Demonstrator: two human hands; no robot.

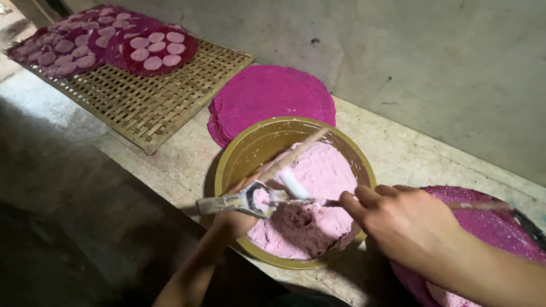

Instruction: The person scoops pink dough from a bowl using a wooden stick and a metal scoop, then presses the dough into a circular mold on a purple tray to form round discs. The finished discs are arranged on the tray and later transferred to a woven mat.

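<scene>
Lying far left on the table (187, 165): a woven bamboo tray (148, 102) carrying dark magenta discs (156, 48) topped with pale pink rounds. Next right, a stack of plain magenta sheets (270, 94) just behind a yellow bowl (242, 153) of pink paste (318, 199). Left hand (242, 213) at the bowl's near rim, closed on a paste-smeared spoon (239, 200). Right hand (406, 222) over the right rim, fingers clamped on a thin stick (310, 200) touching the spoon. Another magenta sheet (495, 227) lies beneath that wrist.
</scene>
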